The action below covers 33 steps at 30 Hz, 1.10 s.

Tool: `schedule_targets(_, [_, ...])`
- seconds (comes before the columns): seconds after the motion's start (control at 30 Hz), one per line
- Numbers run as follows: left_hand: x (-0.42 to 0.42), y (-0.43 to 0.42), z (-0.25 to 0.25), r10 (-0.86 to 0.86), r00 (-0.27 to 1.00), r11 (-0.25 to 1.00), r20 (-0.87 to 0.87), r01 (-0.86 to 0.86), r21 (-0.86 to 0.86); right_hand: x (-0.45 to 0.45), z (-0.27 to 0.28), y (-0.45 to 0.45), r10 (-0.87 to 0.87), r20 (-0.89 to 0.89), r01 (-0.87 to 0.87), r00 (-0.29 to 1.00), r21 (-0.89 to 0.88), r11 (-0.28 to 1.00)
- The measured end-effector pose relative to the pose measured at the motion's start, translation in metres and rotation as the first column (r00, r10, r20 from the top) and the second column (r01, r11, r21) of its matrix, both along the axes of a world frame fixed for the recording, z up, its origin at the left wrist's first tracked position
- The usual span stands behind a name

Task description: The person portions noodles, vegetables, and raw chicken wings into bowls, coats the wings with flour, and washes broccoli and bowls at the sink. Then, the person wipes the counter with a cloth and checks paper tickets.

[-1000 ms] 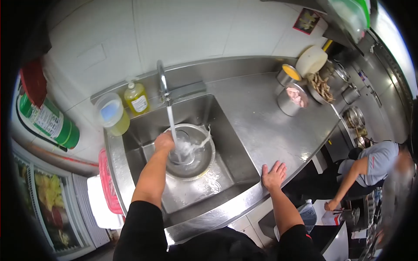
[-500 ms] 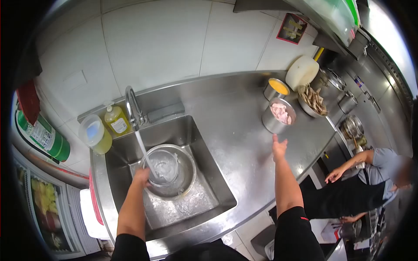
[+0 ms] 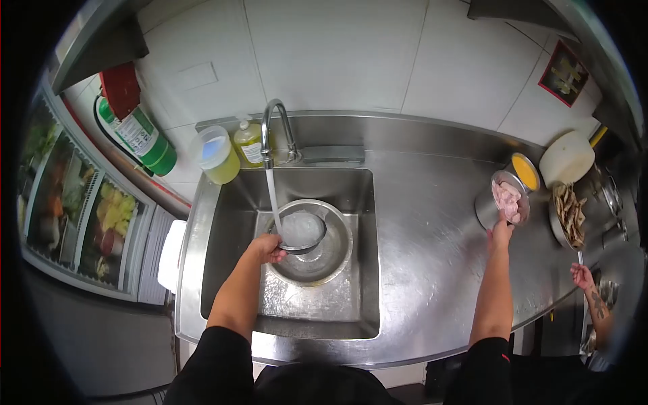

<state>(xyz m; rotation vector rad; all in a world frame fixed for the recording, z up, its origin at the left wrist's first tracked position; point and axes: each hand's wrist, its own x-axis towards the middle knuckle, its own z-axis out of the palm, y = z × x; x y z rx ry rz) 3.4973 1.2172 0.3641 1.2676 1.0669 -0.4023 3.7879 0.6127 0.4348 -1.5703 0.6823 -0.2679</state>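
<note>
My left hand [image 3: 268, 249] grips the rim of a small metal bowl [image 3: 303, 233] with cloudy water in it. This bowl is held over a larger metal bowl [image 3: 335, 270] in the sink [image 3: 290, 320], and water runs from the faucet [image 3: 277, 121] beside its left edge. My right hand [image 3: 500, 231] is at the near rim of a metal pot [image 3: 486, 208] holding pale pink meat [image 3: 507, 200]; its fingers are partly hidden against the pot.
Behind the pot is a container of yellow contents [image 3: 525, 171]. A bowl of brown pieces [image 3: 569, 216] stands farther right, near another person's hand [image 3: 582, 276]. A soap bottle [image 3: 249, 142] and a plastic tub [image 3: 219, 156] stand behind the sink.
My right hand has gone from the counter to the meat pot. My left hand has raised and tilted the small bowl. The view has swung, and the co-worker is now mostly out of view.
</note>
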Motion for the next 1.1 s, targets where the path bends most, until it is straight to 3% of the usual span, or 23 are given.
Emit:
schedule_targets(0.07, [0.009, 0.001, 0.011, -0.096, 0.991, 0.974, -0.091, 0.112, 0.196, -0.005, -0.002, -0.011, 0.280, 0.022, -0.274, 0.960, 0.297, 0.915])
schedule_targets(0.1, [0.015, -0.001, 0.021, -0.139, 0.980, 0.943, -0.145, 0.175, 0.283, -0.009, -0.012, -0.013, 0.400, -0.083, -0.393, 0.913, 0.087, 0.915])
schedule_targets(0.13, [0.024, -0.001, 0.030, -0.294, 0.933, 0.806, -0.207, 0.358, 0.471, -0.016, -0.027, -0.008, 0.485, -0.212, -0.514, 0.849, -0.114, 0.850])
schedule_targets(0.2, [0.037, 0.002, 0.045, -0.510, 0.750, 0.342, -0.421, 0.626, 0.701, -0.040, -0.057, 0.004, 0.520, -0.509, -0.726, 0.685, -0.420, 0.545])
schedule_targets(0.23, [0.048, 0.010, 0.018, -0.470, 0.825, 0.278, -0.314, 0.476, 0.834, -0.065, -0.064, 0.019, 0.416, -0.495, -0.647, 0.763, -0.600, 0.471])
schedule_targets(0.3, [0.060, 0.009, 0.009, -0.536, 0.827, 0.098, -0.170, 0.261, 0.960, -0.129, -0.056, 0.084, 0.223, -0.382, -0.429, 0.897, -0.873, 0.232])
schedule_targets(0.37, [0.058, -0.023, 0.065, -0.715, 0.680, -0.096, -0.164, 0.137, 0.986, -0.160, -0.062, 0.130, 0.186, -0.392, -0.425, 0.901, -0.886, 0.186])
schedule_targets(0.43, [0.055, -0.019, 0.062, -0.708, 0.706, 0.084, 0.031, 0.041, 0.996, -0.193, -0.046, 0.186, 0.442, -0.473, -0.554, 0.762, -0.830, 0.065])
schedule_targets(0.47, [0.052, -0.016, 0.059, -0.692, 0.710, 0.176, 0.132, -0.012, 0.984, -0.205, -0.045, 0.218, 0.516, -0.571, -0.640, 0.638, -0.766, -0.056])
schedule_targets(0.5, [0.051, -0.005, 0.039, -0.563, 0.777, 0.488, 0.279, 0.040, 0.872, -0.220, -0.048, 0.249, 0.685, -0.447, -0.602, 0.575, -0.798, -0.016])
schedule_targets(0.53, [0.048, 0.004, 0.014, -0.390, 0.845, 0.749, 0.367, 0.059, 0.660, -0.235, -0.043, 0.284, 0.738, -0.403, -0.578, 0.541, -0.816, -0.022])
schedule_targets(0.57, [0.036, -0.002, 0.002, -0.120, 0.877, 0.924, 0.466, -0.073, 0.376, -0.246, -0.036, 0.315, 0.789, -0.359, -0.553, 0.498, -0.833, -0.030])
schedule_targets(0.6, [0.024, -0.012, -0.010, 0.173, 0.869, 0.974, 0.464, -0.221, 0.051, -0.253, -0.031, 0.339, 0.826, -0.386, -0.480, 0.411, -0.862, -0.165])
schedule_targets(0.67, [-0.003, -0.032, 0.008, 0.223, 0.906, 0.974, 0.360, -0.225, -0.037, -0.264, -0.027, 0.379, 0.856, -0.466, -0.281, 0.222, -0.872, -0.401])
schedule_targets(0.73, [-0.018, -0.040, -0.031, 0.345, 0.873, 0.938, 0.346, -0.332, -0.096, -0.257, -0.068, 0.409, 0.782, -0.595, -0.333, 0.188, -0.787, -0.519])
schedule_targets(0.83, [-0.042, -0.016, 0.005, 0.185, 0.910, 0.977, 0.371, -0.129, -0.171, -0.255, -0.080, 0.434, 0.660, -0.749, -0.279, 0.065, -0.649, -0.708])
schedule_targets(0.87, [-0.035, 0.027, 0.004, -0.142, 0.933, 0.980, 0.330, 0.085, 0.181, -0.253, -0.077, 0.431, 0.604, -0.797, -0.252, 0.031, -0.591, -0.766])
schedule_targets(0.9, [-0.016, 0.062, -0.007, -0.492, 0.842, 0.810, 0.220, 0.352, 0.469, -0.252, -0.088, 0.418, 0.587, -0.810, 0.125, 0.002, -0.582, -0.803])
schedule_targets(0.93, [-0.005, 0.077, -0.006, -0.696, 0.700, 0.632, 0.162, 0.489, 0.601, -0.263, -0.080, 0.412, 0.700, -0.715, 0.160, 0.009, -0.690, -0.706])
schedule_targets(0.97, [-0.003, 0.072, 0.031, -0.838, 0.546, 0.374, 0.017, 0.552, 0.746, -0.268, -0.080, 0.414, 0.724, -0.688, 0.124, 0.050, -0.715, -0.688])
schedule_targets(1.03, [0.010, 0.069, 0.022, -0.872, 0.489, 0.289, 0.014, 0.492, 0.821, -0.268, -0.095, 0.422, 0.810, -0.527, 0.107, 0.257, -0.817, -0.566])
schedule_targets(1.1, [0.006, 0.045, 0.039, -0.841, 0.535, 0.368, 0.085, 0.449, 0.814, -0.271, -0.113, 0.438, 0.810, -0.368, -0.032, 0.457, -0.917, -0.398])
